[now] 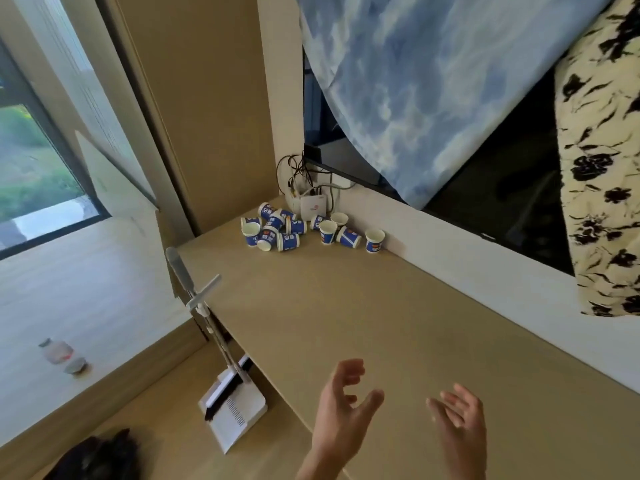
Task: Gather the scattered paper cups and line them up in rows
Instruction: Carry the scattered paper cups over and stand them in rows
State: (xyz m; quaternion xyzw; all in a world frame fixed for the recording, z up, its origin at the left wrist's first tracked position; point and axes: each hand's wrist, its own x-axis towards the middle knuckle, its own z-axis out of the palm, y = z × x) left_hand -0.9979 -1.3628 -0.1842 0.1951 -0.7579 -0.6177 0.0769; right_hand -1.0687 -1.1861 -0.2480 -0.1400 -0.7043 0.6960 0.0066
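Note:
Several blue-and-white paper cups [277,228] lie in a jumbled pile at the far corner of the tan tabletop [381,323]. Most are tipped on their sides. A few stand upright to the right, the last one [374,240] beside the white wall ledge. My left hand [343,410] hovers over the table's near edge, fingers curled and apart, holding nothing. My right hand [459,420] is beside it, palm turned inward, fingers spread, also holding nothing. Both hands are far from the cups.
A white router [313,206] with tangled cables sits in the corner behind the cups. A dark screen [485,188] draped with blue cloth [433,81] and floral fabric [602,168] lines the wall. A broom and dustpan [228,403] lean against the table's left edge.

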